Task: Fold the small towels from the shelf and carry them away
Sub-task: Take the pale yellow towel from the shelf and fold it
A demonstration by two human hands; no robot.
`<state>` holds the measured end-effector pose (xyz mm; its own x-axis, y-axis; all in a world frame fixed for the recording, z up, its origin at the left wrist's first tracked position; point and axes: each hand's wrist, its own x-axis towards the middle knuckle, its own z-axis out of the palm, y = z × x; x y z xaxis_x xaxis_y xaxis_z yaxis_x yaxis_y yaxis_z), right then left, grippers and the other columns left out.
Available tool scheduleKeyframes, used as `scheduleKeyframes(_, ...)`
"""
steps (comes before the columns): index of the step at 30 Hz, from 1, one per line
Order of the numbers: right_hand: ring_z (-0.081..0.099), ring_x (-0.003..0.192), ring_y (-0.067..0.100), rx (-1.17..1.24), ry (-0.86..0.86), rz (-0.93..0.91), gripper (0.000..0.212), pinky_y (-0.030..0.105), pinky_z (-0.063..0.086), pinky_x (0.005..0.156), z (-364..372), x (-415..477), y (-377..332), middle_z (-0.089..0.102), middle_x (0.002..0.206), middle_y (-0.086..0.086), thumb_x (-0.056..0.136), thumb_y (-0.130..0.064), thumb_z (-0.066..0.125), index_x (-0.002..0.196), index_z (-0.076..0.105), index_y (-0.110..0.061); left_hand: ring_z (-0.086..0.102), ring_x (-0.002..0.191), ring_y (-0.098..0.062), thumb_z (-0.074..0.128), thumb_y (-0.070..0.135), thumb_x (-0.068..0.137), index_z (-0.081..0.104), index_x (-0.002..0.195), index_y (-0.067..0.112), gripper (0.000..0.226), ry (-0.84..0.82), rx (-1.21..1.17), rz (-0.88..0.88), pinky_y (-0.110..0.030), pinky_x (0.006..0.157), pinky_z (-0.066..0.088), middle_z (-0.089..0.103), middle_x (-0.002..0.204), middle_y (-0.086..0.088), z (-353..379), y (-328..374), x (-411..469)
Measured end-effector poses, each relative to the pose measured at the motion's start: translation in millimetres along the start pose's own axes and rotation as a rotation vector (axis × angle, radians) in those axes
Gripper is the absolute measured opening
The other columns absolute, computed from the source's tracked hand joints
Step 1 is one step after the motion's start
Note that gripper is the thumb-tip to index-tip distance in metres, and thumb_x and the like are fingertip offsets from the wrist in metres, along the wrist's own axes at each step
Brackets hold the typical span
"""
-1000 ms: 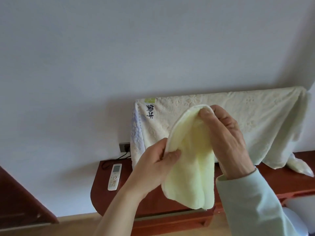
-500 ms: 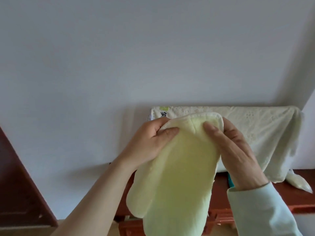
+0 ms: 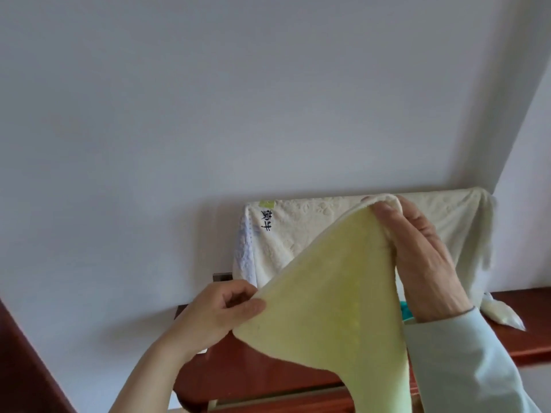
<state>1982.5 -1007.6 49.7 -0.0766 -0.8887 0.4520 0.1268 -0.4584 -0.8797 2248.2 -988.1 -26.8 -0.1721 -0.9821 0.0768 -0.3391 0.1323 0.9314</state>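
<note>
A small pale yellow towel (image 3: pixel 334 296) hangs spread out in the air in front of me. My right hand (image 3: pixel 417 257) pinches its top corner, up high at the right. Lower down at the left, my left hand (image 3: pixel 220 311) grips another corner between thumb and fingers. The cloth is stretched at a slant between the two hands and its lower part drops out of the frame at the bottom.
A reddish wooden shelf (image 3: pixel 262 371) runs along the white wall. A large cream cover (image 3: pixel 313 231) with dark characters drapes over something on it. A white bag (image 3: pixel 504 314) lies at the right. Dark wooden furniture (image 3: pixel 21 362) stands at the left.
The hands were close together at the towel's top edge. Now the left hand has slid down and left along the edge, and the towel is opened out flat between both hands.
</note>
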Motion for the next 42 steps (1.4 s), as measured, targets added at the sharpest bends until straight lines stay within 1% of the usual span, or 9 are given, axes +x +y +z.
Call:
scheduleKeyframes(3,0.052,0.061,0.003,-0.015,0.044,-0.014,0.026,0.011,0.047,0.055,-9,1,0,0.056,0.068,-0.005,0.102,-0.025,0.054,0.079,0.065,-0.022,0.061,0.07,-0.007,0.068,0.026,0.098,0.073,0.085,0.02,0.015,0.094,-0.008,0.011,-0.026,0.07,0.046,0.067,0.075,0.005,0,1,10)
scheduleKeyframes(10,0.055,0.06,-0.001,-0.015,0.122,-0.029,0.02,0.012,0.048,0.052,-26,7,6,0.062,0.07,-0.011,0.102,-0.025,0.057,0.084,0.067,-0.025,0.048,0.058,-0.007,0.068,0.025,0.097,0.07,0.08,0.023,0.017,0.368,0.051,0.138,-0.023,0.056,0.037,0.055,0.062,0.007,-7,28,34)
scheduleKeyframes(15,0.047,0.066,0.003,-0.075,0.127,-0.074,0.014,0.015,0.042,0.058,-24,11,21,0.054,0.076,-0.008,0.1,-0.025,0.06,0.086,0.059,-0.024,0.055,0.071,-0.021,0.066,0.038,0.083,0.071,0.094,0.034,0.013,0.351,-0.04,0.177,-0.036,0.068,0.043,0.066,0.093,-0.026,-11,58,37)
scheduleKeyframes(19,0.043,0.059,0.002,-0.096,0.072,-0.112,0.014,0.013,0.038,0.052,-6,7,32,0.051,0.066,-0.012,0.1,-0.019,0.059,0.086,0.058,-0.017,0.049,0.069,-0.026,0.057,0.027,0.085,0.067,0.104,0.041,0.026,0.26,-0.035,0.204,-0.038,0.067,0.04,0.058,0.085,-0.035,-10,80,33)
scheduleKeyframes(24,0.048,0.071,0.022,-0.032,-0.075,-0.108,0.007,0.034,0.041,0.063,24,-1,47,0.057,0.079,0.007,0.097,-0.023,0.064,0.092,0.064,-0.018,0.066,0.076,-0.021,0.054,0.018,0.082,0.08,0.085,0.021,0.026,0.151,-0.161,0.226,-0.027,0.067,0.054,0.067,0.087,-0.027,-4,93,28)
scheduleKeyframes(28,0.057,0.07,0.017,0.055,-0.149,-0.12,0.005,0.026,0.048,0.061,42,-6,51,0.066,0.08,0.001,0.096,-0.026,0.065,0.094,0.068,-0.022,0.077,0.095,-0.023,0.053,-0.007,0.096,0.075,0.106,0.014,0.032,0.004,-0.12,0.245,-0.032,0.089,0.061,0.08,0.097,-0.01,-4,85,25)
scheduleKeyframes(33,0.068,0.07,0.011,0.166,-0.24,-0.066,0.01,0.019,0.054,0.064,53,-11,46,0.072,0.081,0.001,0.096,-0.011,0.057,0.099,0.064,-0.004,0.069,0.065,-0.006,0.073,0.014,0.093,0.073,0.091,0.015,0.002,0.092,0.037,0.282,-0.016,0.061,0.05,0.076,0.071,0.003,-4,82,24)
scheduleKeyframes(38,0.068,0.08,0.022,0.174,-0.289,-0.009,0.013,0.026,0.058,0.07,56,-12,43,0.073,0.089,0.011,0.094,-0.021,0.063,0.099,0.068,-0.011,0.055,0.051,0.001,0.075,0.022,0.09,0.071,0.084,0.013,0.012,0.189,0.135,0.303,-0.012,0.053,0.04,0.061,0.054,0.011,-6,78,25)
scheduleKeyframes(42,0.066,0.072,0.015,0.164,-0.29,0.014,0.016,0.022,0.056,0.066,60,-14,41,0.071,0.082,0.006,0.096,-0.02,0.066,0.101,0.066,-0.006,0.044,0.046,-0.001,0.074,0.022,0.091,0.069,0.082,0.009,0.017,0.225,0.148,0.297,-0.013,0.05,0.034,0.055,0.053,0.009,-9,76,25)
